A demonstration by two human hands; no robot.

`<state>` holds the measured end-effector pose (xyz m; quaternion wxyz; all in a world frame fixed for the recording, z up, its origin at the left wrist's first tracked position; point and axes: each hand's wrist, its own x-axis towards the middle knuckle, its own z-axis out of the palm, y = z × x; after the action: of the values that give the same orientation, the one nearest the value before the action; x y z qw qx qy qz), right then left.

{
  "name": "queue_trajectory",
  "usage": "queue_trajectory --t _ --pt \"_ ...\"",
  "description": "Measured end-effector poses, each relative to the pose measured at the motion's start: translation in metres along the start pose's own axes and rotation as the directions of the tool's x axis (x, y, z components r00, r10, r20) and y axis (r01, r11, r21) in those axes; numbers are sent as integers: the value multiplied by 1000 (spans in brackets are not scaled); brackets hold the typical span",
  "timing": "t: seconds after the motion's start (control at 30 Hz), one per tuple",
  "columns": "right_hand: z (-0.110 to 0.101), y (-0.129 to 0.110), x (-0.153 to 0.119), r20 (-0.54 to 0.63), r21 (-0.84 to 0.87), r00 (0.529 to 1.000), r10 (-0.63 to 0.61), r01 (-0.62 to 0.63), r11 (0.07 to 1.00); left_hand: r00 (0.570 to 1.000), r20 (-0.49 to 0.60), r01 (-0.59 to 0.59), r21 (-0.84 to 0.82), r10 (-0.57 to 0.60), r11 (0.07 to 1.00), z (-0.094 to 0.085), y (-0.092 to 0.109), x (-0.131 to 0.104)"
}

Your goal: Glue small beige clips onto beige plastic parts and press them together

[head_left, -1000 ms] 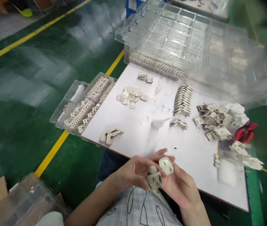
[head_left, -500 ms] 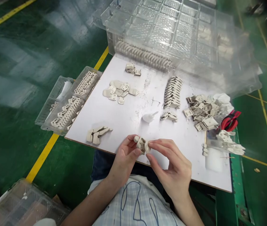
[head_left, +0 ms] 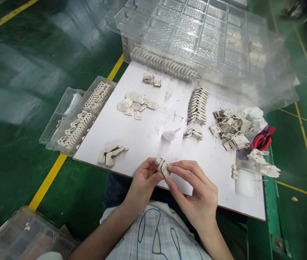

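At the near edge of the white board (head_left: 142,137), my left hand (head_left: 145,180) pinches a small beige plastic part (head_left: 159,164) between thumb and fingers. My right hand (head_left: 194,187) grips a rounded beige cover piece (head_left: 165,169) from the right side, thumb below and fingers above. The two pieces lie against each other with a thin dark gap between them. A white squeeze bottle (head_left: 170,135) lies beyond my hands. To the left rests a small group of beige folded parts (head_left: 110,155).
Loose rounded covers (head_left: 137,103) lie upper left, and a stacked row of parts (head_left: 197,105) stands right of centre. At right are a heap of beige parts (head_left: 232,126) and red-handled pliers (head_left: 263,140). Clear compartment trays (head_left: 186,25) border the far side.
The rounded cover piece has swung closer onto the part in my left hand, and the opening between them has narrowed. My right hand has moved slightly left.
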<state>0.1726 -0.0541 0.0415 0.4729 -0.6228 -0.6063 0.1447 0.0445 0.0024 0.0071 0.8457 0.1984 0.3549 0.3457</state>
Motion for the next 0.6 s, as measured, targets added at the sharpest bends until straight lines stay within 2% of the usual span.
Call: queue_trajectory --t 0.2,0.3,0.37,0.47,0.6 --pt "1 2 -3 -37 -57 999 -30 28 998 999 33 -4 81 1 997 -2 1 -1" --pt "0 4 -5 -44 -98 997 -67 62 993 998 47 -42 207 33 977 -4 4 -4" --pt "-1 6 -6 -38 -56 999 -20 18 998 995 49 -94 312 82 945 -5 6 -7" --pt "-2 9 -8 -2 76 988 156 -155 985 973 121 -230 500 196 835 -4 9 -11" --pt "-4 13 -11 111 236 929 353 -369 899 899 279 -433 678 337 593 -1 10 -13"
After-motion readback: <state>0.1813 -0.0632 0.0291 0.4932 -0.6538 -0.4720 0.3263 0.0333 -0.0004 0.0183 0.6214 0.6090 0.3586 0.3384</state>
